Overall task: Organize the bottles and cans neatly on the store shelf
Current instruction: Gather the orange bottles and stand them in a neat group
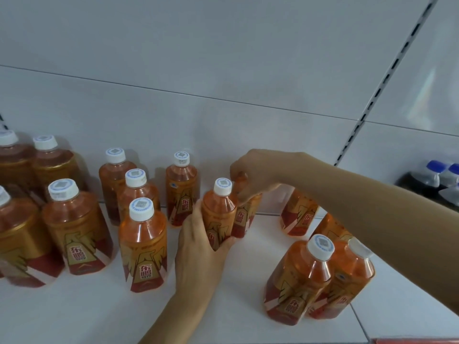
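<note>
On the white shelf (pixel 248 306) we see our left hand (pixel 198 247) gripping an upright orange bottle (pixel 218 214) at shelf centre. Just behind that bottle, our right hand (pixel 255 170) curls around 1 second bottle (pixel 248 209) touching it.

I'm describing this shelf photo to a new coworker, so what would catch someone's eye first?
Two hands at the centre: the left hand grips an orange bottle, while the right hand holds the top of the bottle behind it. More white-capped orange bottles stand scattered on the white shelf; dark blue-capped bottles sit far right.
</note>
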